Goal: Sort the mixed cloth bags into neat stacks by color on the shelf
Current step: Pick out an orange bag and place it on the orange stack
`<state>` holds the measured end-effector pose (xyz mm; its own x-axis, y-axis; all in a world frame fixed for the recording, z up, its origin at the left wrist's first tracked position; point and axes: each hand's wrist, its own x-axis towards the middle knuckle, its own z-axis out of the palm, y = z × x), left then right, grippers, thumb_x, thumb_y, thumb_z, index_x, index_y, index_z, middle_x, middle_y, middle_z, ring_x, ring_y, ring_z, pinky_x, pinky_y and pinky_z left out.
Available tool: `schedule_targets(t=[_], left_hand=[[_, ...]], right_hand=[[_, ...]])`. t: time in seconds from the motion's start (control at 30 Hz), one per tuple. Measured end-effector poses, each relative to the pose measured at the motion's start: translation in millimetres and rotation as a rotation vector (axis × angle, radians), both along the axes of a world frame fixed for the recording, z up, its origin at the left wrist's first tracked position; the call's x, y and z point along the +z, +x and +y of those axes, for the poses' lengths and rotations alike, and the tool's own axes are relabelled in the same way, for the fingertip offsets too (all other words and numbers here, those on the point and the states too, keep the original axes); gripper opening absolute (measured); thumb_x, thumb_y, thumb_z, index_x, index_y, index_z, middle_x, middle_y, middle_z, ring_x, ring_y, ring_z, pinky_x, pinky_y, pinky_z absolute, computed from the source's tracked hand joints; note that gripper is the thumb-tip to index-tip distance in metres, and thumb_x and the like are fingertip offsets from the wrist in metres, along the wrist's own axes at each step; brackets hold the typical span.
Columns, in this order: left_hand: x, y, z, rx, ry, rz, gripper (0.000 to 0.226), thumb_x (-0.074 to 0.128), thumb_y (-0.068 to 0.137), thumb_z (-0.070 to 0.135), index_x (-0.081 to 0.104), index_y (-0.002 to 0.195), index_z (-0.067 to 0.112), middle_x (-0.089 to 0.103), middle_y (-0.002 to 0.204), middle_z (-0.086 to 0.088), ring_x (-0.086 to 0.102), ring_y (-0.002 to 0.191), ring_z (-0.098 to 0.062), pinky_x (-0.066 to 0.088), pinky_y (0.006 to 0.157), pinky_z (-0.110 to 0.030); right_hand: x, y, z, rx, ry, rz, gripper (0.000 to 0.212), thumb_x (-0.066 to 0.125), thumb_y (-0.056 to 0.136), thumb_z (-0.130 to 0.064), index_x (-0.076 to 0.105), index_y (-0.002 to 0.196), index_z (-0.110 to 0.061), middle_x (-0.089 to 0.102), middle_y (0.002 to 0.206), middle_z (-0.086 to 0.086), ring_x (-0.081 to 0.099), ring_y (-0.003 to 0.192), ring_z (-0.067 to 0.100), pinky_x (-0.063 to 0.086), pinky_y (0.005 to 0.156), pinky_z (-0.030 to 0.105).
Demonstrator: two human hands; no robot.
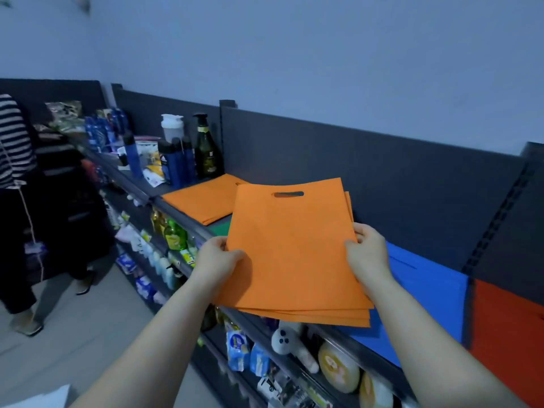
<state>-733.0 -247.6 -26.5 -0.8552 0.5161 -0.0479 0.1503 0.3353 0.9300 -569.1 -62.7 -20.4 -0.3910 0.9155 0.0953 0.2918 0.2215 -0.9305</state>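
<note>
Several orange bags (294, 251), edges fanned at the near end, are held flat above the top shelf (182, 216), with the handle slot at the far end.

Left hand (217, 260): grips the bundle's left edge, thumb on top, fingers underneath and hidden.

Right hand (368, 257): grips the right edge, thumb on top, fingers curled behind.

The bundle is clear of the shelf, over its front rail.

Orange stack (200, 201): lies flat on the shelf, left of and beyond the bundle.

Green bag (220, 229): one corner shows between the orange stack and the bundle; the rest is hidden.

Blue stack (426, 284): on the shelf to the right, partly under the bundle. Red bag (506, 334) lies just beside it, further right; count unclear.

Bottles (188, 160) stand left of the orange stack. A person in a striped top (14, 142) stands at far left.
</note>
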Motion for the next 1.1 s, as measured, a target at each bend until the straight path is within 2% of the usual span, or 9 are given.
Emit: schedule_targets(t=[0.1, 0.23, 0.3, 0.6, 0.73, 0.87, 0.93, 1.0, 1.1], left_hand=[[0.9, -41.8, 4.3, 0.043, -0.004, 0.007, 0.014, 0.061, 0.087, 0.019, 0.062, 0.101, 0.019, 0.066, 0.094, -0.003, 0.063, 0.086, -0.024, 0.053, 0.081, -0.041], [5.1, -100.6, 20.2, 0.087, 0.013, 0.025, 0.018, 0.060, 0.087, 0.017, 0.062, 0.105, 0.017, 0.066, 0.096, -0.006, 0.062, 0.082, -0.023, 0.049, 0.066, -0.032], [7.6, -130.3, 29.8, 0.107, 0.014, 0.028, 0.022, 0.060, 0.088, 0.017, 0.060, 0.109, 0.019, 0.065, 0.100, -0.006, 0.061, 0.085, -0.024, 0.047, 0.067, -0.034], [-7.8, -255.4, 60.0, 0.133, -0.022, 0.016, 0.038, 0.063, 0.088, 0.013, 0.053, 0.124, 0.020, 0.063, 0.110, -0.006, 0.061, 0.094, -0.029, 0.051, 0.084, -0.043], [-17.8, -318.9, 75.5, 0.080, -0.074, 0.056, 0.034, 0.061, 0.089, 0.011, 0.055, 0.121, 0.022, 0.060, 0.107, -0.003, 0.058, 0.088, -0.024, 0.044, 0.074, -0.035], [-29.9, -386.0, 90.3, 0.038, -0.162, 0.098, 0.009, 0.061, 0.087, 0.011, 0.060, 0.095, 0.015, 0.062, 0.090, -0.003, 0.056, 0.075, -0.017, 0.041, 0.063, -0.031], [-33.8, -416.1, 96.8, -0.001, -0.209, 0.120, 0.013, 0.060, 0.087, 0.010, 0.053, 0.080, 0.019, 0.057, 0.082, -0.001, 0.051, 0.069, -0.013, 0.038, 0.055, -0.028], [-37.4, -443.3, 103.8, -0.054, -0.258, 0.141, 0.016, 0.058, 0.088, 0.010, 0.049, 0.078, 0.019, 0.055, 0.082, -0.002, 0.049, 0.069, -0.014, 0.036, 0.055, -0.027], [-43.1, -475.7, 114.9, -0.113, -0.311, 0.169, 0.005, 0.054, 0.088, 0.008, 0.055, 0.091, 0.012, 0.058, 0.089, -0.007, 0.051, 0.074, -0.018, 0.036, 0.057, -0.030]], right_hand=[[4.7, -49.7, 9.8, 0.042, 0.009, 0.009, 0.037, 0.044, 0.091, -0.006, 0.060, 0.121, -0.021, 0.068, 0.101, -0.003, 0.067, 0.082, 0.022, 0.058, 0.072, 0.041], [10.2, -116.9, 29.5, 0.074, 0.024, 0.012, 0.040, 0.045, 0.091, -0.006, 0.056, 0.127, -0.019, 0.065, 0.112, 0.000, 0.066, 0.086, 0.020, 0.057, 0.075, 0.039], [11.5, -148.5, 40.7, 0.086, 0.024, 0.007, 0.041, 0.045, 0.091, -0.007, 0.055, 0.129, -0.018, 0.064, 0.114, 0.001, 0.065, 0.087, 0.021, 0.057, 0.076, 0.039], [-5.5, -262.2, 65.4, 0.113, -0.015, -0.034, 0.018, 0.047, 0.094, -0.008, 0.057, 0.097, -0.022, 0.059, 0.082, -0.009, 0.065, 0.082, 0.024, 0.057, 0.079, 0.044], [-18.3, -309.7, 70.0, 0.065, -0.028, -0.041, 0.030, 0.047, 0.095, -0.011, 0.061, 0.122, -0.011, 0.062, 0.092, -0.007, 0.065, 0.088, 0.023, 0.057, 0.076, 0.036], [-37.8, -356.6, 69.7, -0.023, -0.037, -0.054, 0.034, 0.048, 0.096, -0.015, 0.061, 0.127, -0.010, 0.064, 0.121, 0.002, 0.063, 0.092, 0.019, 0.051, 0.067, 0.026], [-45.9, -375.7, 67.0, -0.045, -0.046, -0.052, 0.027, 0.050, 0.095, -0.014, 0.067, 0.116, -0.013, 0.068, 0.097, 0.000, 0.060, 0.074, 0.015, 0.048, 0.060, 0.026], [-52.8, -391.0, 63.3, -0.082, -0.065, -0.082, 0.020, 0.050, 0.092, -0.010, 0.067, 0.087, -0.019, 0.060, 0.066, -0.003, 0.047, 0.058, 0.017, 0.039, 0.054, 0.027], [-58.6, -409.0, 60.0, -0.183, -0.074, -0.202, 0.031, 0.052, 0.086, -0.008, 0.053, 0.056, -0.016, 0.050, 0.055, -0.001, 0.045, 0.054, 0.019, 0.034, 0.053, 0.025]])
